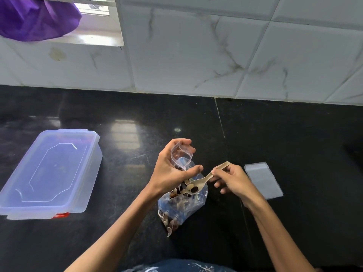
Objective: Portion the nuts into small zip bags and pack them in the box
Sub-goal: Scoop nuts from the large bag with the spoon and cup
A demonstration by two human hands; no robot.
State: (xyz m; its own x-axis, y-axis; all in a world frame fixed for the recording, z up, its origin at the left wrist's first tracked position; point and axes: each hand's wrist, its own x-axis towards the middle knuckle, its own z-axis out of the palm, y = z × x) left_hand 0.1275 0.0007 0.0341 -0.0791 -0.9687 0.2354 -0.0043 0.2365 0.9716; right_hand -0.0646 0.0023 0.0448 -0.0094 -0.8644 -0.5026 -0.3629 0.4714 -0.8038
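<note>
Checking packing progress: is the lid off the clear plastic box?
No, the clear plastic box sits closed, its lid on, left of both hands.

purple cloth (35,18) cropped, box (49,173) contents unclear — frosted

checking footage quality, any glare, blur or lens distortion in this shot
Head view: window glare reflects in a pale patch on the black counter; wide-angle bends the wall tiles and the box; left hand, right hand and spoon read sharp, the far corners soften.
</note>
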